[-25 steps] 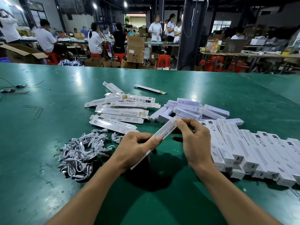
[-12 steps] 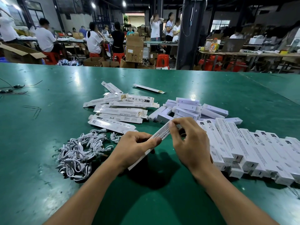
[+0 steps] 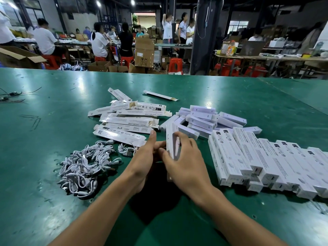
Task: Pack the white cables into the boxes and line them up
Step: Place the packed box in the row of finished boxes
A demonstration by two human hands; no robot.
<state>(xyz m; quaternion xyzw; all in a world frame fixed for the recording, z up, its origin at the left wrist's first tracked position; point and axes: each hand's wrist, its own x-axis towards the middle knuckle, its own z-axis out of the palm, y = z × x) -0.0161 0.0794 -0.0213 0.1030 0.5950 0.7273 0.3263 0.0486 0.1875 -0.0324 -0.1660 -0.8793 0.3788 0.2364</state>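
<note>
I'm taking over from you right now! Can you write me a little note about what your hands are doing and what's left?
Right hand: fingers curled round one white box, held on end above the green table.
Left hand: fingers touch the same box; grip unclear.
Cable pile: loose, on the left. Flat boxes: heaped behind it.
Done: row of closed boxes lined up on the right.
Left: finish this box (I can't see if a cable is inside), add it to the row, then pack the other cables.

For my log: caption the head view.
Left hand and right hand hold white box between cable pile and lined-up boxes.
</note>
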